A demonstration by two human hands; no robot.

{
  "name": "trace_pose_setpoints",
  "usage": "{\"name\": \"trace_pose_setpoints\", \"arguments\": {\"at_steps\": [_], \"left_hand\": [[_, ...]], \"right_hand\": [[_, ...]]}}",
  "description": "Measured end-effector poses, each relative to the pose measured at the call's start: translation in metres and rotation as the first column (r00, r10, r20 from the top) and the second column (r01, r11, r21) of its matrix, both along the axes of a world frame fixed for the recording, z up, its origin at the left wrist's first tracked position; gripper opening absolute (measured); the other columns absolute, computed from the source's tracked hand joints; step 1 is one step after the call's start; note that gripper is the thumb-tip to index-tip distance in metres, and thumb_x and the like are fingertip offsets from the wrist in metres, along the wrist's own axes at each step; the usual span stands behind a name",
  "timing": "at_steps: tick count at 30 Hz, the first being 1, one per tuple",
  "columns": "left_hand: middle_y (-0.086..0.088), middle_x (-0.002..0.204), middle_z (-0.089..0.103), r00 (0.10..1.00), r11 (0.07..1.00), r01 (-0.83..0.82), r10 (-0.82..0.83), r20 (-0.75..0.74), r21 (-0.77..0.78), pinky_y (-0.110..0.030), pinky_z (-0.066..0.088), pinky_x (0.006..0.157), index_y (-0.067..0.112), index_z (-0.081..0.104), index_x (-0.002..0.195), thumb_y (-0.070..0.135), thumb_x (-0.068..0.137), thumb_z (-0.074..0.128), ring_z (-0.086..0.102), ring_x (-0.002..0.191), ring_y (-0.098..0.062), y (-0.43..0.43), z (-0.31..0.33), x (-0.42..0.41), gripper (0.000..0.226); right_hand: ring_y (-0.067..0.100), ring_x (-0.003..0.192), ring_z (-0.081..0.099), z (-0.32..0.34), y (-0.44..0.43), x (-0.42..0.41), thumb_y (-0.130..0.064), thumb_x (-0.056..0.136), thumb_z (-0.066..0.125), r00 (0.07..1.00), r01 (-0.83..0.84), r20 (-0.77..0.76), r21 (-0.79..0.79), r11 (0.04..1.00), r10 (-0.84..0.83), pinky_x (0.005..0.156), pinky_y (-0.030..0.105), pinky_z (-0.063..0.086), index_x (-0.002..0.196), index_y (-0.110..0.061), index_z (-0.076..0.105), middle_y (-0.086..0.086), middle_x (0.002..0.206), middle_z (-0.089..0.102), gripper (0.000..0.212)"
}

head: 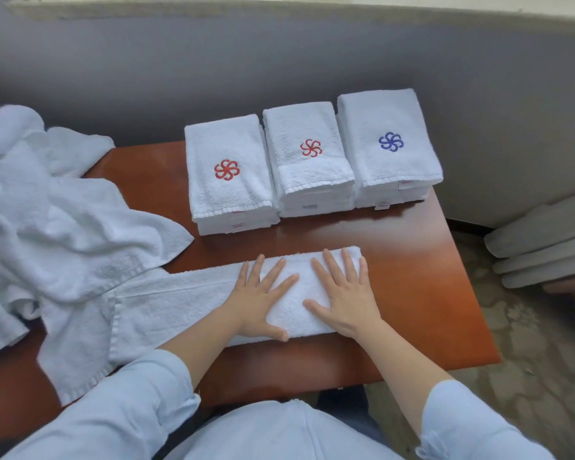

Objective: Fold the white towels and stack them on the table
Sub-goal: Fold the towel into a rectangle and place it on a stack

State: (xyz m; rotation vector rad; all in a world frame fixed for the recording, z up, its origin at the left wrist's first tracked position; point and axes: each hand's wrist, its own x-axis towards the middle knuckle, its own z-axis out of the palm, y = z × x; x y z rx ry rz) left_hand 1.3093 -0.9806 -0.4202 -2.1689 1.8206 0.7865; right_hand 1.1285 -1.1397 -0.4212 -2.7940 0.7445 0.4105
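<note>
A white towel [180,300], folded into a long strip, lies across the front of the brown table [422,293]. My left hand [263,293] and my right hand [342,293] press flat on its right end, side by side, fingers straight and spread. Behind them stand three stacks of folded white towels: the left stack [229,174] and the middle stack [307,157] bear a red flower emblem, the right stack [389,141] a blue one.
A heap of loose white towels [47,220] covers the table's left part and overlaps the strip's left end. A grey sofa [279,78] runs behind the table. Grey cushions [541,240] lie at the right, above a patterned floor.
</note>
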Motion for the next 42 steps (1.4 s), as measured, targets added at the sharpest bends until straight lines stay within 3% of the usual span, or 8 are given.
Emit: {"name": "trace_pose_setpoints", "arguments": {"at_steps": [4, 10, 17, 23, 28, 32, 36, 42], "left_hand": [[0.007, 0.147, -0.050, 1.000, 0.999, 0.004, -0.004, 0.009, 0.049, -0.057, -0.024, 0.112, 0.048, -0.040, 0.138, 0.092, 0.068, 0.044, -0.046, 0.135, -0.035, -0.006, 0.004, -0.006, 0.117], [0.003, 0.149, -0.049, 1.000, 0.994, -0.013, 0.013, 0.001, 0.105, -0.059, -0.020, 0.114, 0.044, -0.039, 0.140, 0.088, 0.072, 0.046, -0.043, 0.136, -0.037, -0.030, 0.012, -0.045, 0.117], [0.009, 0.153, -0.042, 0.990, 0.991, -0.135, 0.134, -0.038, -0.023, -0.052, -0.024, 0.112, 0.046, -0.026, 0.147, 0.089, 0.069, 0.048, -0.042, 0.138, -0.031, -0.068, 0.008, -0.116, 0.116], [0.011, 0.154, -0.040, 0.959, 0.958, -0.283, 0.282, -0.020, -0.045, -0.054, -0.020, 0.116, 0.046, -0.026, 0.147, 0.091, 0.069, 0.045, -0.038, 0.142, -0.024, -0.069, 0.008, -0.141, 0.115], [0.010, 0.158, -0.033, 0.946, 0.947, -0.320, 0.320, -0.044, -0.005, -0.054, -0.016, 0.117, 0.043, -0.017, 0.152, 0.091, 0.070, 0.042, -0.031, 0.145, -0.019, -0.048, 0.017, -0.127, 0.112], [0.010, 0.163, -0.019, 0.948, 0.948, -0.316, 0.313, -0.052, -0.043, -0.048, -0.014, 0.119, 0.042, -0.008, 0.154, 0.082, 0.084, 0.034, -0.022, 0.149, -0.015, -0.025, 0.016, -0.100, 0.091], [0.006, 0.165, -0.007, 0.973, 0.965, -0.232, 0.230, -0.037, -0.122, -0.043, -0.005, 0.121, 0.038, 0.005, 0.156, 0.059, 0.098, 0.036, -0.008, 0.152, -0.016, 0.000, 0.010, -0.061, 0.069], [0.005, 0.165, 0.005, 0.999, 0.992, -0.014, 0.009, -0.039, -0.126, -0.035, 0.016, 0.120, 0.037, 0.010, 0.156, 0.047, 0.098, 0.050, 0.006, 0.152, -0.018, 0.055, 0.010, 0.012, 0.071]], "right_hand": [[0.028, 0.146, -0.031, 0.004, -0.009, -0.005, -0.089, 0.075, 0.017, 0.997, -0.038, -0.068, 0.036, 0.999, 0.040, 0.115, 0.061, -0.016, 0.153, -0.038, -0.017, -0.010, 0.156, -0.032, 0.099], [0.028, 0.143, -0.036, 0.009, -0.038, -0.036, -0.085, 0.073, 0.020, 0.986, -0.079, -0.145, 0.065, 0.995, 0.088, 0.112, 0.063, -0.020, 0.153, -0.037, -0.020, -0.009, 0.157, -0.035, 0.101], [0.028, 0.142, -0.038, 0.019, -0.097, -0.084, -0.070, 0.069, 0.046, 0.967, -0.112, -0.215, 0.125, 0.986, 0.137, 0.111, 0.063, -0.020, 0.152, -0.040, -0.020, -0.010, 0.158, -0.034, 0.110], [0.030, 0.143, -0.035, 0.022, -0.114, -0.094, -0.064, 0.068, 0.052, 0.961, -0.152, -0.216, 0.103, 0.983, 0.172, 0.109, 0.062, -0.024, 0.154, -0.036, -0.016, -0.006, 0.160, -0.029, 0.113], [0.028, 0.146, -0.029, 0.025, -0.093, -0.094, -0.053, 0.078, 0.048, 0.982, -0.150, -0.107, 0.082, 0.985, 0.158, 0.109, 0.060, -0.027, 0.156, -0.030, -0.001, 0.002, 0.164, -0.018, 0.095], [0.022, 0.150, -0.019, 0.030, -0.053, -0.089, -0.050, 0.093, 0.041, 0.994, -0.104, 0.023, 0.087, 0.991, 0.102, 0.114, 0.054, -0.022, 0.157, -0.033, 0.007, -0.002, 0.165, -0.009, 0.075], [0.016, 0.152, -0.008, 0.032, 0.001, -0.069, -0.044, 0.096, 0.042, 0.988, -0.054, 0.152, 0.118, 0.992, 0.036, 0.120, 0.046, -0.014, 0.155, -0.031, 0.018, -0.006, 0.165, 0.006, 0.066], [0.016, 0.152, 0.001, 0.020, 0.110, -0.028, -0.035, 0.094, 0.045, 0.958, 0.142, 0.242, 0.072, 0.987, -0.155, 0.121, 0.043, -0.015, 0.149, -0.028, 0.034, -0.003, 0.162, 0.018, 0.057]]}}
